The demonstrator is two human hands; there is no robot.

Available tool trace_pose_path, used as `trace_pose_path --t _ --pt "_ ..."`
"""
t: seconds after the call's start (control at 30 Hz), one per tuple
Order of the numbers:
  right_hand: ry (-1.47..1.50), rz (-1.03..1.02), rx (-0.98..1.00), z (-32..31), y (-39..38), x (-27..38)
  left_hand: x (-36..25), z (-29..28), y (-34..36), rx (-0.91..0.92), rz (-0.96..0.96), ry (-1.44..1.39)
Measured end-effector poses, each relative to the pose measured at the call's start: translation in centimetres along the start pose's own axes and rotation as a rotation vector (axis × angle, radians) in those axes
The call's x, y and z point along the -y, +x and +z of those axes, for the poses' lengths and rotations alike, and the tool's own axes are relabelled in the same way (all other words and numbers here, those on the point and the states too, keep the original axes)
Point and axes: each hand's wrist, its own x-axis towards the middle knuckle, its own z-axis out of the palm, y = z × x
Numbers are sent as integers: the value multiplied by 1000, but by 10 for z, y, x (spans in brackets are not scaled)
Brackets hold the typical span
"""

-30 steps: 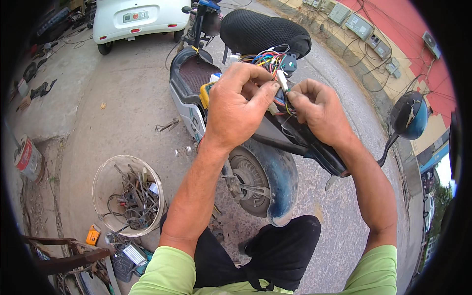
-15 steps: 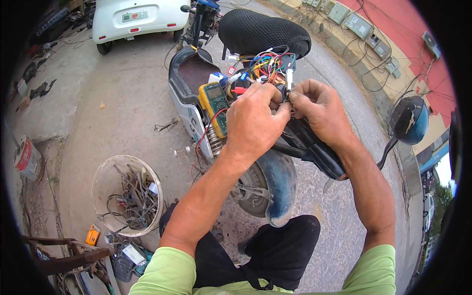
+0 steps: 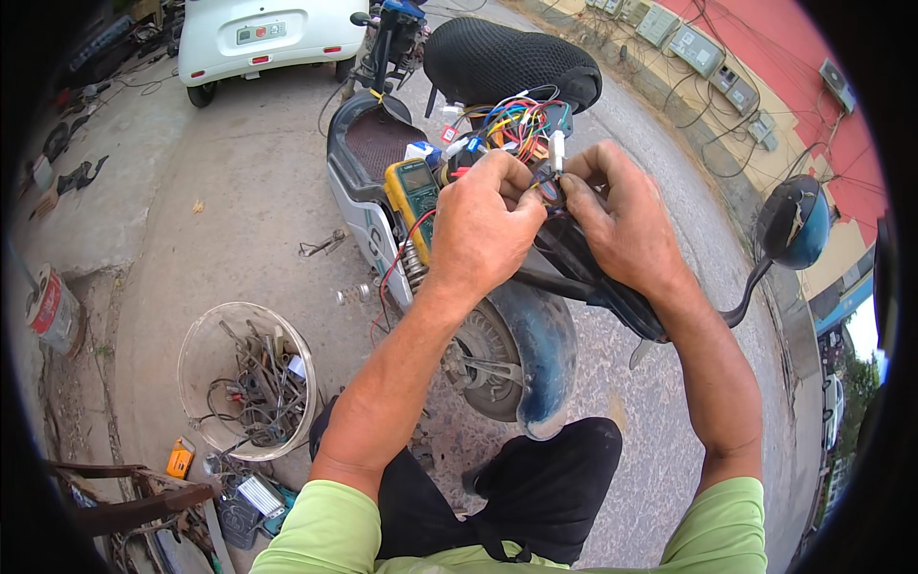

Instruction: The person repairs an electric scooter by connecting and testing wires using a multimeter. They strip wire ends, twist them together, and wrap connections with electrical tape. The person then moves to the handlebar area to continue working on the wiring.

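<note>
My left hand [image 3: 483, 230] and my right hand [image 3: 620, 222] pinch thin wires [image 3: 547, 189] just below a white plug connector [image 3: 557, 148], their fingertips close together. Behind them a tangle of coloured wires and small connectors [image 3: 521, 122] lies under the black mesh seat [image 3: 507, 59] of the scooter. A yellow multimeter [image 3: 404, 201] with a red lead rests beside my left hand, partly behind it. Exactly what lies between my fingertips is partly hidden.
The scooter's blue fender [image 3: 545, 383] and a mirror [image 3: 792, 225] are near my arms. A white bucket [image 3: 191, 344] of tools stands left, with an orange case [image 3: 180, 457] and other parts. Behind are a white vehicle [image 3: 268, 24] and wired wall boxes [image 3: 698, 48].
My left hand has moved right, then slightly up, uncovering more of the multimeter and wires. My right hand stays by the connector, its fingers shifted a little. The white connector now stands more upright.
</note>
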Motion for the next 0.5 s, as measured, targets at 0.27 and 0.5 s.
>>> trace_pose_path --t 0.27,0.5 --pt "-2 -66 8 0 0 -2 7 4 1 -2 74 -40" --pt "75 -61 43 -2 0 -1 1 -9 2 114 145 10"
